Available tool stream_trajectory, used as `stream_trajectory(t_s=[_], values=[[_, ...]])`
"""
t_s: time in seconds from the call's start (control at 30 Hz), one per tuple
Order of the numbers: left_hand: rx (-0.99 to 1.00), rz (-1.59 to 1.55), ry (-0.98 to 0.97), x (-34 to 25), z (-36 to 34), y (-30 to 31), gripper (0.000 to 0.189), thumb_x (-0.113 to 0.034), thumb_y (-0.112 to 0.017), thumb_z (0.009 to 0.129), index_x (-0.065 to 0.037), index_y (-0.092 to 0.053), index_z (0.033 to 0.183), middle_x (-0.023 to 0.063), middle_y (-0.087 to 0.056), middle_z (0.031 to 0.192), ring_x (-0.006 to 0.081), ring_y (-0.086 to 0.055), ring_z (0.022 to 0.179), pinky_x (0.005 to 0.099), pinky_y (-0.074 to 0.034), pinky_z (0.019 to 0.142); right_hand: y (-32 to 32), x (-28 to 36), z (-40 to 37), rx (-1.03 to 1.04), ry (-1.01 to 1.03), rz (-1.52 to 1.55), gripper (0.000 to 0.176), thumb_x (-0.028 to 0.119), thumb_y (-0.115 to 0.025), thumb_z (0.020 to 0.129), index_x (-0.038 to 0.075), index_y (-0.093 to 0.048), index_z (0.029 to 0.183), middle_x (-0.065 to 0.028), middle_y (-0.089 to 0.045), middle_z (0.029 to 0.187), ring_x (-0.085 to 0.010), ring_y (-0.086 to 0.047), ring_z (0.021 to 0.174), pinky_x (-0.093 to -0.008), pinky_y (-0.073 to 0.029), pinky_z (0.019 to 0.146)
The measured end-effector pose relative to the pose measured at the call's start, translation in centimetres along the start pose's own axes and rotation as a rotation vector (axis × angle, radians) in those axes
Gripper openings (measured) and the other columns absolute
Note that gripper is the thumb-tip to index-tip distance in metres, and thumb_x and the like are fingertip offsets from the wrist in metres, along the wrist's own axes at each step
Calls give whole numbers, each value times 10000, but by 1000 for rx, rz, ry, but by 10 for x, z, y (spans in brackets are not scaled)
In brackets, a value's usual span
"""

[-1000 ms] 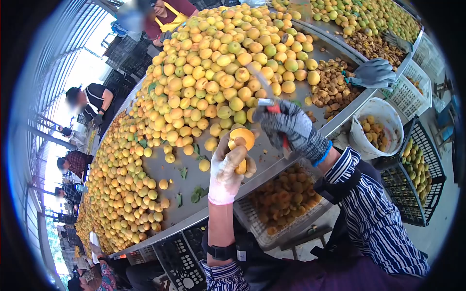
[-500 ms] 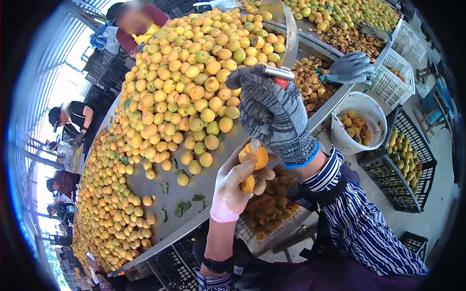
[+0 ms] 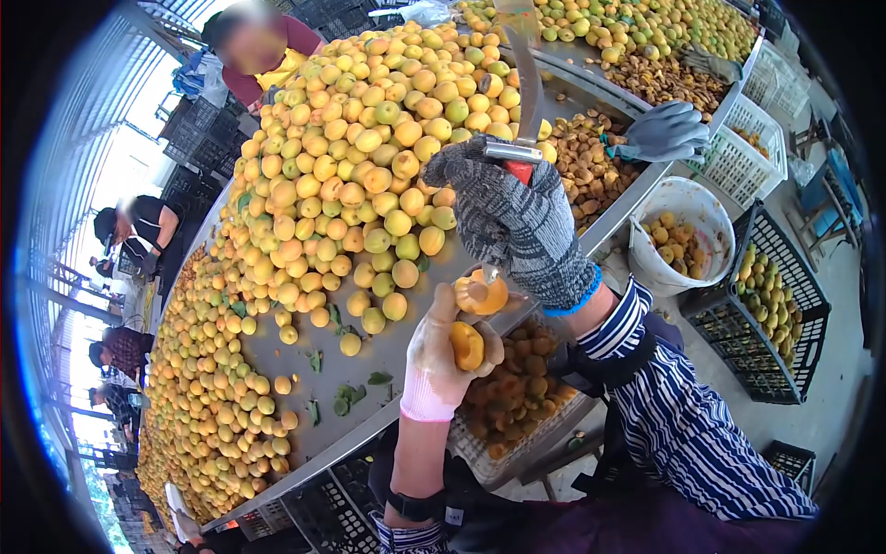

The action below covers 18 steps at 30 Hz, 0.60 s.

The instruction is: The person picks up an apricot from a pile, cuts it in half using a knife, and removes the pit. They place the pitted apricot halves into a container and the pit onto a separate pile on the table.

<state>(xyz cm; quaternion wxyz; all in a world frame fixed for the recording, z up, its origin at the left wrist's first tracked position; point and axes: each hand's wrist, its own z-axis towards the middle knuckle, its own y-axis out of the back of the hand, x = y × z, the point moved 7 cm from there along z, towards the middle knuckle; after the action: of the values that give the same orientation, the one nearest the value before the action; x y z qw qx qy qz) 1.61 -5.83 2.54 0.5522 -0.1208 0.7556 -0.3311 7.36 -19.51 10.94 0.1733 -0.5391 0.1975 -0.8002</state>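
Observation:
My right hand (image 3: 517,217), in a grey knitted glove, is closed around a red-handled tool (image 3: 520,170) with a metal collar. A long curved metal blade (image 3: 530,88) rises from the collar. Below the fist, a small pale tip meets an apricot piece (image 3: 484,294) at the fingertips of my left hand (image 3: 434,355). That left hand wears a thin pale glove with a pink cuff. Against its palm it also holds an apricot half (image 3: 467,345), hollow cut face showing. Whole apricots (image 3: 369,138) are heaped on the metal table (image 3: 369,406) beyond.
Below my hands stands a crate of apricot pieces (image 3: 517,392). To the right are a white bucket (image 3: 660,198), a black crate of fruit (image 3: 771,305), brownish pieces (image 3: 595,166) and a grey glove (image 3: 660,132). A person (image 3: 254,51) stands across the table.
The apricot piece at the fingertips has tilted, and the half in my left palm now shows its cut face. My right hand has shifted slightly down and left, its blade swinging left.

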Motion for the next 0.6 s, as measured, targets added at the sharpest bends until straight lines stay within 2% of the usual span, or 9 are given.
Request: stream_trajectory(t_s=[0.13, 0.2, 0.23, 0.27, 0.3, 0.37, 0.43, 0.5, 0.6], values=[[2, 144, 141, 5, 8, 9, 326, -281, -595, 892, -33, -536, 1095, 67, -595, 839, 129, -511, 605, 237, -394, 503, 10, -5, 4, -91, -59, -56, 202, 211, -617, 879, 36, -640, 978, 48, -537, 607, -20, -449, 454, -175, -320, 387], [-113, 205, -138, -11, 14, 25, 306, -332, -552, 914, -64, -551, 1062, 40, -587, 837, 123, -473, 565, 227, -342, 483, 19, -19, 9, -101, -117, -183, 210, 230, -614, 883, 42, -643, 973, 50, -524, 588, -27, -449, 444, -179, -325, 384], [-117, 207, -145, -14, 15, 28, 306, -332, -552, 914, -64, -551, 1062, 40, -587, 837, 123, -473, 565, 227, -342, 483, 25, -25, 10, -113, -175, -313, 220, 249, -611, 887, 47, -646, 967, 51, -511, 569, -34, -449, 435, -184, -330, 380], [-161, 80, -137, -21, 16, 26, 336, -329, -557, 908, -74, -523, 1124, 27, -548, 900, 113, -479, 564, 231, -351, 499, 28, -32, 3, -65, -324, -474, 289, 335, -627, 869, 59, -649, 949, 45, -521, 574, -43, -446, 417, -197, -340, 378], [-204, -50, -130, -26, 16, 27, 379, -326, -562, 903, -83, -495, 1186, 14, -509, 963, 104, -486, 562, 234, -360, 516, 27, -29, 0, -54, -322, -471, 289, 335, -627, 869, 59, -649, 949, 45, -521, 574, -43, -446, 417, -197, -340, 378], [-197, -40, -147, -29, 15, 32, 387, -308, -549, 909, -82, -478, 1214, 0, -497, 943, 104, -500, 594, 244, -381, 550, 20, -51, -22, 149, -721, -575, 361, 424, -661, 818, 65, -641, 848, 20, -530, 577, -65, -471, 472, -230, -392, 442], [-54, 147, -247, -36, 17, 14, 425, -303, -556, 904, -79, -453, 1250, 9, -514, 982, 98, -517, 638, 237, -394, 568, 10, -66, -35, 190, -768, -485, 384, 445, -644, 824, 62, -629, 853, 19, -513, 563, -81, -458, 432, -238, -384, 411], [-116, 276, -247, -39, 16, 5, 470, -290, -548, 907, -65, -417, 1299, 28, -530, 1047, 103, -532, 670, 241, -411, 581, 14, -86, -43, 111, -782, -360, 381, 440, -643, 826, 59, -625, 843, 14, -506, 551, -77, -454, 419, -238, -364, 388], [0, 609, -514, -41, 10, 7, 399, -302, -492, 934, -45, -466, 1237, 55, -415, 1227, 140, -518, 698, 261, -419, 579, 22, -88, -38, 72, -756, -273, 290, 344, -681, 818, 61, -624, 805, 23, -496, 526, -75, -439, 386, -228, -332, 362]])
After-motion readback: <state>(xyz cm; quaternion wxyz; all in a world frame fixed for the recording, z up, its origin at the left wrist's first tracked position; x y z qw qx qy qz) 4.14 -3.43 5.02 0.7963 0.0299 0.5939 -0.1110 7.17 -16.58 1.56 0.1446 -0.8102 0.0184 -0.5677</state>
